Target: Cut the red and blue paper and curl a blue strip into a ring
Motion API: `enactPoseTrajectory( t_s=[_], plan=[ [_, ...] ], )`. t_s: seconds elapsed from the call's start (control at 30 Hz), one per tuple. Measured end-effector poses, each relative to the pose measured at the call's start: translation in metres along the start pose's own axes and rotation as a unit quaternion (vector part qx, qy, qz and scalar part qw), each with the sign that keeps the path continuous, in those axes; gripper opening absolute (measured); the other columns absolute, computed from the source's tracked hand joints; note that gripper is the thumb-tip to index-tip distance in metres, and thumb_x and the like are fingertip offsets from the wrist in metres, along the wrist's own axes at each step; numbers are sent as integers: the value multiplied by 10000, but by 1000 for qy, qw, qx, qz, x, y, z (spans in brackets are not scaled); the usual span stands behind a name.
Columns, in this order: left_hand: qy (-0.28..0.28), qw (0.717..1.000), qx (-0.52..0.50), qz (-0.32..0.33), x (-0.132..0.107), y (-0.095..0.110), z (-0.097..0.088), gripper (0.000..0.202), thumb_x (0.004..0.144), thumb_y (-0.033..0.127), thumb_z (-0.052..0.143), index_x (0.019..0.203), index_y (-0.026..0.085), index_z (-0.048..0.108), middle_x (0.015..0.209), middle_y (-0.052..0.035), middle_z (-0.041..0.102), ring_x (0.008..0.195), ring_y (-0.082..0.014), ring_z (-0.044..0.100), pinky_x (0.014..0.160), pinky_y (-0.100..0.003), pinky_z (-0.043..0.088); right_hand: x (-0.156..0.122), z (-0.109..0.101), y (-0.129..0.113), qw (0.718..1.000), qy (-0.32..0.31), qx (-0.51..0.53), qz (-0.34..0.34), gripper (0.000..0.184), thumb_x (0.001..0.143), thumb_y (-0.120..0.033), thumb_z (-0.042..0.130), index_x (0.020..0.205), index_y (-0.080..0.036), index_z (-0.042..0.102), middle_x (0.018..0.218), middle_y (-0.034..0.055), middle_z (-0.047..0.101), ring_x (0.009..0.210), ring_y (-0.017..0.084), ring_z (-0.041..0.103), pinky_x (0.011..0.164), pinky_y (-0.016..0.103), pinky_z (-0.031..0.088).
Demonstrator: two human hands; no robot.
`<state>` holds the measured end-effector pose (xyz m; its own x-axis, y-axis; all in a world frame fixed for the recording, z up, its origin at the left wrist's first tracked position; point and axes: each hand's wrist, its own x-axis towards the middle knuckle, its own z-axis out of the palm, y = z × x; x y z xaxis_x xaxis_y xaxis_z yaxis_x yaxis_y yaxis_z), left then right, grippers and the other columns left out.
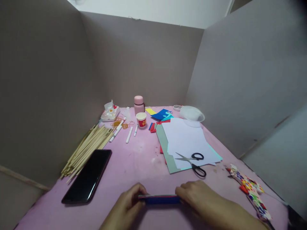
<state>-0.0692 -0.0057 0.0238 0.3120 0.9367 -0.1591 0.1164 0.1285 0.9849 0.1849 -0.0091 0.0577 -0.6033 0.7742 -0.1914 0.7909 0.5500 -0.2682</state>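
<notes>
Head view: the dark-blue flat piece [163, 200] sits btwn the two hands, nr the close side of the worktop [141, 169], long axis running L to R across the view. L hand [128, 204]: fingers pinched on its L end. R hand [201, 196]: fingers gripping its R end (thumb hidden, so exact hold n/c). Neither hand is nearer: one per end, in contact, piece roughly level. A thin paler edge shows along its top; underside not visible. Scissors [187, 159] rest, blades apart, on white sheets [187, 137], fwd of the R hand. Black phone [88, 175] lies fwd-left of the L hand, alongside wooden sticks [88, 148]. Paper cup [141, 121] stands upright further back.
</notes>
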Motion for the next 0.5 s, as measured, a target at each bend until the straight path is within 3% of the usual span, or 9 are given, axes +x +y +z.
enactPoseTrajectory(
  t_s=[0.07, 0.13, 0.17, 0.2, 0.27, 0.3, 0.33, 0.4, 0.5],
  plan=[
    [7, 999, 35, 3, -4, -4, 6, 101, 772, 235, 635, 685, 187, 617, 610, 39, 565, 613, -126, 492, 585, -202, 375, -1, 11, 4, 999, 12, 39, 12, 188, 759, -76, 450, 839, -196, 570, 757, 62, 695, 592, 173, 577, 511, 272, 269],
    [40, 999, -38, -2, -3, -3, 13, 85, 769, 277, 648, 754, 199, 618, 681, 18, 620, 676, -148, 549, 649, -225, 415, 2, 18, 8, 987, 50, 154, 23, 130, 803, -147, 457, 826, -194, 575, 749, 52, 679, 618, 170, 569, 536, 260, 317],
    [67, 993, -99, -4, -1, -2, 17, 126, 760, 301, 662, 839, 214, 614, 772, -1, 661, 745, -169, 587, 704, -250, 437, 3, 20, 9, 965, 67, 254, 21, 114, 822, -208, 471, 844, -191, 581, 779, 52, 671, 656, 174, 574, 565, 260, 357],
    [92, 981, -169, -6, 2, 0, 23, 235, 744, 329, 678, 942, 237, 592, 879, -21, 684, 820, -195, 612, 759, -288, 452, 6, 21, 9, 924, 80, 375, 15, 139, 829, -276, 494, 884, -189, 587, 819, 52, 664, 702, 179, 582, 606, 267, 398],
    [112, 947, -301, -30, 8, 3, 37, 470, 710, 410, 694, 1118, 267, 510, 1028, -63, 682, 913, -249, 634, 816, -370, 467, 13, 27, 5, 786, 75, 614, -3, 291, 798, -388, 566, 1009, -187, 577, 885, 50, 657, 758, 182, 604, 683, 296, 457],
    [96, 931, -348, -53, 11, 4, 44, 532, 700, 446, 690, 1154, 250, 491, 1016, -87, 689, 901, -271, 647, 808, -400, 477, 17, 32, 2, 723, 63, 688, -14, 369, 763, -413, 619, 1044, -179, 576, 860, 44, 662, 745, 177, 614, 707, 308, 467],
    [85, 920, -372, -88, 15, 5, 51, 535, 702, 463, 679, 1140, 209, 507, 958, -111, 704, 867, -289, 663, 785, -418, 490, 21, 39, -2, 679, 44, 732, -21, 413, 739, -415, 658, 1062, -170, 581, 823, 40, 666, 705, 167, 621, 710, 311, 471],
    [121, 910, -378, -124, 22, 6, 59, 438, 718, 410, 678, 1054, 161, 546, 813, -108, 721, 785, -292, 684, 726, -416, 515, 30, 53, -9, 646, 28, 761, -42, 461, 709, -416, 705, 1067, -147, 595, 779, 44, 671, 662, 154, 622, 695, 300, 471],
    [197, 908, -356, -95, 32, 11, 59, 269, 725, 305, 694, 915, 172, 558, 685, -49, 714, 724, -260, 694, 679, -368, 532, 41, 73, -16, 639, 73, 762, -76, 493, 738, -440, 678, 1125, -155, 571, 838, 63, 685, 673, 165, 640, 693, 303, 477]
  ],
)
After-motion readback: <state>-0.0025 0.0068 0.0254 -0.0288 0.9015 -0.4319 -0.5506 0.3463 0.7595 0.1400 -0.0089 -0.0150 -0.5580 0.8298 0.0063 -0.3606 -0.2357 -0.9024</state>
